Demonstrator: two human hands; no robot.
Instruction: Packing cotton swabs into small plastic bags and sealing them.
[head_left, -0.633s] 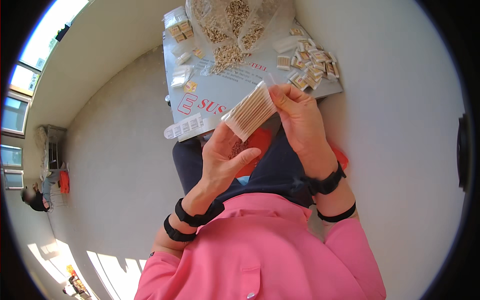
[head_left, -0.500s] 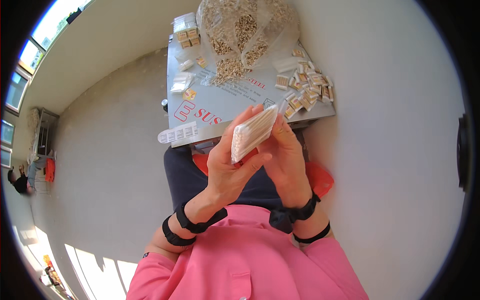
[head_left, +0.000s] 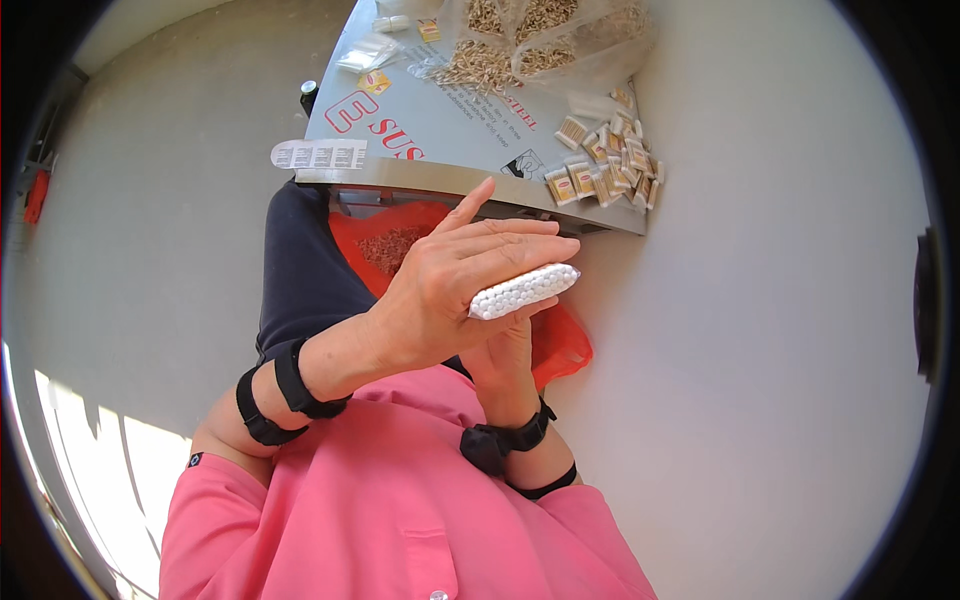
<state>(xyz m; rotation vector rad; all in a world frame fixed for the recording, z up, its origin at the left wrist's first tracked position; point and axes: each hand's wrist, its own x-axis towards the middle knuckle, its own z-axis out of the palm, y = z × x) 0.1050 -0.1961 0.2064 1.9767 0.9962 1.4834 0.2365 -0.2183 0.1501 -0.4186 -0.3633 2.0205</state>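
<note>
A clear-wrapped pack of cotton swabs is held between my two hands above my lap, its white tips facing up toward me. My left hand lies along the pack's far side, fingers fairly straight and pressed to it, the thumb sticking up apart. On the near side my right hand supports the pack from below; most of its fingers are hidden behind the pack and the left hand.
Ahead stands a metal-topped table. On it lie a heap of small swab packs at right, a big clear bag of loose swabs, empty plastic sleeves and a label strip. A red bag sits under the table edge.
The pack has turned so its swab tips face me instead of its long side. My left hand has swung flat over its far side, and my right hand has dropped lower. My view has shifted downward.
</note>
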